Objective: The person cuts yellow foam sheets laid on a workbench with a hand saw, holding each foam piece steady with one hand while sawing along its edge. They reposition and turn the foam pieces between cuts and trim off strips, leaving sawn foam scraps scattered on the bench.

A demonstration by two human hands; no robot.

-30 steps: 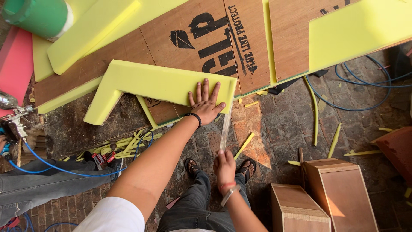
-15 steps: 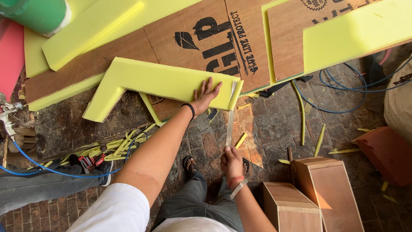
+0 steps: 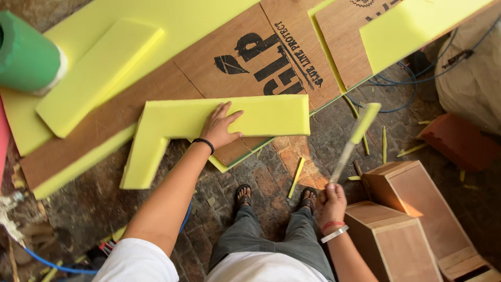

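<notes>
Soft daylight — blade motion-blurred.

A single head-worn camera looked steeply down from above the person's shoulders, close to both arms. The left hand (image 3: pixel 220 127) sat near frame centre on the worktop (image 3: pixel 156 89); the right hand (image 3: pixel 330 201) lay lower, over the brick floor (image 3: pixel 271 177).

Two wooden boxes (image 3: pixel 404 219) and a green roll (image 3: pixel 26 52) nearby.

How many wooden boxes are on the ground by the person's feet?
2: one wooden box right beside the right hand, another wooden box just behind it, further right. More may lie outside the picture.
</notes>
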